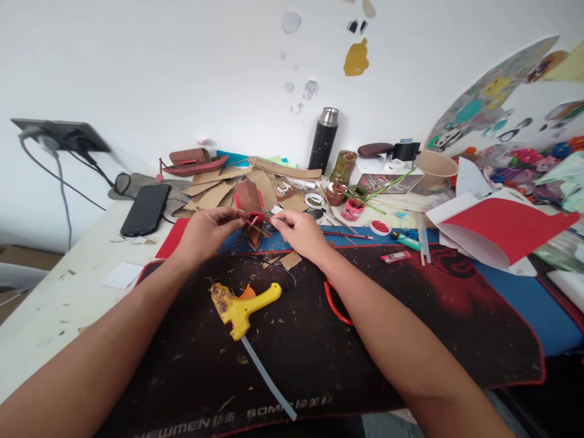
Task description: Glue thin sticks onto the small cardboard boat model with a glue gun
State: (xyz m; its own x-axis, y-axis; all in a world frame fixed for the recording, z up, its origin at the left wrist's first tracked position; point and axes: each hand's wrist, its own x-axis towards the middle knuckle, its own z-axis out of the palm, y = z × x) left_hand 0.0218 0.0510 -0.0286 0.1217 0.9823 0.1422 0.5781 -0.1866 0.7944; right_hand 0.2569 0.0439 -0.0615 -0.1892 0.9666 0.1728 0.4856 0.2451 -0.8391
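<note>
A small brown model boat [249,198] with a rounded roof and red trim stands at the far edge of the mat, its pointed end towards me. My left hand [213,230] is at its left side, thumb and fingertips pinched close to the red trim and some thin sticks [259,227]. From the right, my right hand [298,230] pinches beside the same end; what lies between its fingertips is too small to tell. On the mat below lies a yellow glue gun [246,304] with a long glue stick [269,378]. An orange-red loop handle [336,304] shows partly beneath my right forearm.
A second model boat [195,163] stands behind cardboard scraps [214,188]. Paint jars [352,210], a black thermos [323,141] and a basin [435,170] line the back. A phone [146,210] lies left; red paper [502,225], a lighter [406,241] and glue sticks [424,237] lie right.
</note>
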